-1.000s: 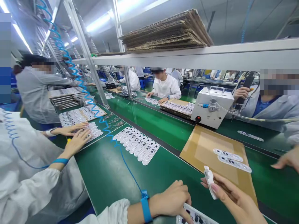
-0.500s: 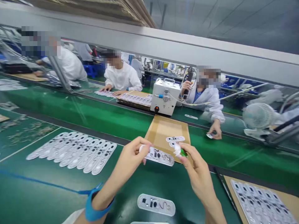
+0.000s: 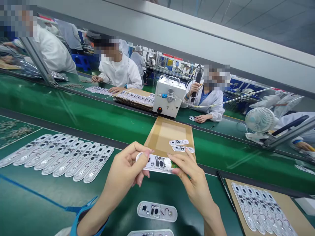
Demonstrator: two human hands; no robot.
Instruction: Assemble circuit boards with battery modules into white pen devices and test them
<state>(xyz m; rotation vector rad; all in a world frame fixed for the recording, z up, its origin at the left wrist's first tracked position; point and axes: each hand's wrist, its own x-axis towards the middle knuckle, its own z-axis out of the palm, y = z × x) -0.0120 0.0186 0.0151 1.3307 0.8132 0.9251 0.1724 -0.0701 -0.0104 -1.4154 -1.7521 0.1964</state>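
Note:
My left hand (image 3: 124, 168) pinches the left end of a white oblong circuit board (image 3: 154, 162) with rounded ends and dark components, holding it above the green table. My right hand (image 3: 194, 178) has its fingers closed on a small white and green piece (image 3: 168, 164), which lies against the board's right part. What that piece is I cannot make out, as the fingers partly cover it. Below the hands a similar oblong board (image 3: 157, 211) lies flat, and another board (image 3: 151, 233) is cut off by the bottom edge.
At left lies a row of several boards (image 3: 59, 157). A cardboard sheet (image 3: 169, 127) with two boards spans the green conveyor belt (image 3: 118, 123). More boards rest on cardboard (image 3: 287, 203) at right. Opposite are co-workers, a white machine (image 3: 167, 98) and a fan (image 3: 261, 119).
My right hand has brought the white and green piece leftward onto the board, where before they were apart. The view has shifted slightly. The co-worker's hand at right has drawn back from the belt.

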